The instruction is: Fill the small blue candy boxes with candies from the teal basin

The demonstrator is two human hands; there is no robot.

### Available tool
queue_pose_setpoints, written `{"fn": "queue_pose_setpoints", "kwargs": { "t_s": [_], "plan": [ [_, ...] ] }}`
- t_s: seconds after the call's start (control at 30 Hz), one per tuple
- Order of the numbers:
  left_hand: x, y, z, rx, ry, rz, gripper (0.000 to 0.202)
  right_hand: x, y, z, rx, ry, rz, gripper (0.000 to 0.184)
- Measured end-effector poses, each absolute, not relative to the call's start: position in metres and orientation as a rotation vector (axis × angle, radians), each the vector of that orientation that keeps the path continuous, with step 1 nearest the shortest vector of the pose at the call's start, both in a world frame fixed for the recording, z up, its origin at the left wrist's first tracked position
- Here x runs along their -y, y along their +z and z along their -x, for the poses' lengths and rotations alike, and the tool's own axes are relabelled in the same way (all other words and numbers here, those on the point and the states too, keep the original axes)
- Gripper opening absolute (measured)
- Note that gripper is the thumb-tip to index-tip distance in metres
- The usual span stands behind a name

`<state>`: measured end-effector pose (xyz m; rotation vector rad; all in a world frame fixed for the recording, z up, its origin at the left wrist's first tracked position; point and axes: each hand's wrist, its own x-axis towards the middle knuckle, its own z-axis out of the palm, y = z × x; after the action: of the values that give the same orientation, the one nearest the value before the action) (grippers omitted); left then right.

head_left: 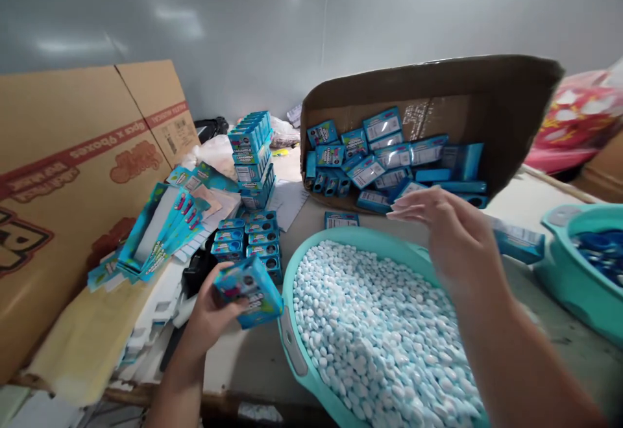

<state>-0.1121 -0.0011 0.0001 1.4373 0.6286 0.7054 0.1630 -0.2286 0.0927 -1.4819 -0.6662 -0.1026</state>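
My left hand (210, 311) is closed round a small blue carton (250, 291), held just left of a teal basin (288, 330) filled with white and pale blue tablets (379, 337). My right hand (450, 236) hovers above the basin's far rim with its fingers stretched out towards the left. A blue carton (518, 241) shows behind that hand; whether the hand holds it is hidden. Beyond it lies a tipped cardboard box (438, 90) holding several blue cartons (389, 155).
Stacks of blue cartons (253, 149) and rows of them (248, 239) stand left of the basin. Flat blue cards (165, 230) lean on a large brown box (63, 175). A second teal basin (579, 272) sits at right, with a pink bag (579, 123) behind.
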Motion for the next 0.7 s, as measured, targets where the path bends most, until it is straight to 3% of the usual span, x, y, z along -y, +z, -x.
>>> {"fn": "queue_pose_setpoints", "kwargs": {
  "t_s": [0.27, 0.47, 0.63, 0.7],
  "plan": [
    [-0.029, 0.006, 0.129, -0.694, 0.766, -1.708, 0.067, 0.215, 0.062, -0.182, 0.635, 0.011, 1.753, 0.065],
    [-0.033, -0.008, 0.124, -0.653, 0.609, -1.960, 0.049, 0.202, 0.056, -0.208, 0.832, 0.177, 2.389, 0.042],
    [-0.033, -0.023, 0.109, -0.596, 0.677, -2.440, 0.044, 0.162, 0.051, -0.261, 0.978, 0.330, 2.602, 0.017],
    [-0.030, -0.026, 0.104, -0.457, 0.679, -2.581, 0.046, 0.148, 0.041, -0.280, 1.032, 0.423, 2.661, 0.021]
  ]
}}
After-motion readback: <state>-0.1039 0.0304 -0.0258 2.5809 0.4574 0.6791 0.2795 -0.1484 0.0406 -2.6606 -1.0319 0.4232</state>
